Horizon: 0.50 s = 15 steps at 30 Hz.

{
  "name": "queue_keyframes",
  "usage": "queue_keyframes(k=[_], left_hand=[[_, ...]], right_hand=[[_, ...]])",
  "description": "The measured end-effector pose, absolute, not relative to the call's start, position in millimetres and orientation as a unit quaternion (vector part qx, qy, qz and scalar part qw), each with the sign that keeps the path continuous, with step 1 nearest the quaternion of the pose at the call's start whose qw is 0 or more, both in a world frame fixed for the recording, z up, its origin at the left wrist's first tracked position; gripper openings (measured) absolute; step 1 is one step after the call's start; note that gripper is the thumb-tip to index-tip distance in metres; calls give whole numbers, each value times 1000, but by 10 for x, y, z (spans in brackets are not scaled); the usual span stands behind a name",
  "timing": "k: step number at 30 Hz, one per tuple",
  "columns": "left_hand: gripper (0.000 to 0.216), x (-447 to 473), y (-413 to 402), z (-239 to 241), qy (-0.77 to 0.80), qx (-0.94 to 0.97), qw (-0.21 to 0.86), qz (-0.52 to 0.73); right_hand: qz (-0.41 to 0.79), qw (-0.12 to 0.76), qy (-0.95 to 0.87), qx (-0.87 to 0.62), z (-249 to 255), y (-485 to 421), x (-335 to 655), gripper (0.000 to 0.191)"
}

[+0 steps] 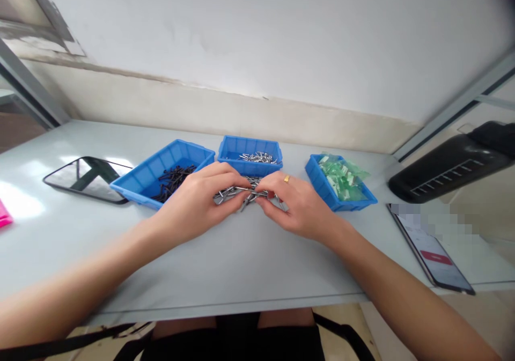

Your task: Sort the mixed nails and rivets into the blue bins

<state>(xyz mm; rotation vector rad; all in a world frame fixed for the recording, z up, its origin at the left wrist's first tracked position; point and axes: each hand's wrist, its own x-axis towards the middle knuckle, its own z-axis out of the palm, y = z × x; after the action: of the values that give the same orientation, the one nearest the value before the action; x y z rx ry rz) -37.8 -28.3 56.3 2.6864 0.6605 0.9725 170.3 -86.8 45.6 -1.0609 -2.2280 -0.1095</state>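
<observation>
My left hand (197, 200) and my right hand (300, 205) meet over the middle of the table, fingertips pinched. Between them runs a thin silvery metal rod (254, 191), gripped from both sides; its exact kind is too small to tell. A small dark red piece (271, 194) shows at the right fingertips, and I cannot tell whether it is joined to the rod. Beneath and behind the fingers lie several loose silvery metal pins (225, 193), partly covered by the hands. My right hand wears a gold-coloured ring.
Behind the hands stand a blue bin (251, 140) of silvery metal pieces, a blue bin (139, 174) of black screw-like pieces and a blue bin (316, 181) of green plastic packets. A black-framed mirror (116, 174) lies left. At right are a black bottle (450, 162) and a phone (434, 256).
</observation>
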Motion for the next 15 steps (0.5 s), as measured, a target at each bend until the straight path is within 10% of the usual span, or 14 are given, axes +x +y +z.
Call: queue_keyframes(k=[15], left_hand=[[42, -387, -270, 536, 305, 904, 74, 292]], right_hand=[[5, 369, -833, -411, 459, -804, 1745, 10]])
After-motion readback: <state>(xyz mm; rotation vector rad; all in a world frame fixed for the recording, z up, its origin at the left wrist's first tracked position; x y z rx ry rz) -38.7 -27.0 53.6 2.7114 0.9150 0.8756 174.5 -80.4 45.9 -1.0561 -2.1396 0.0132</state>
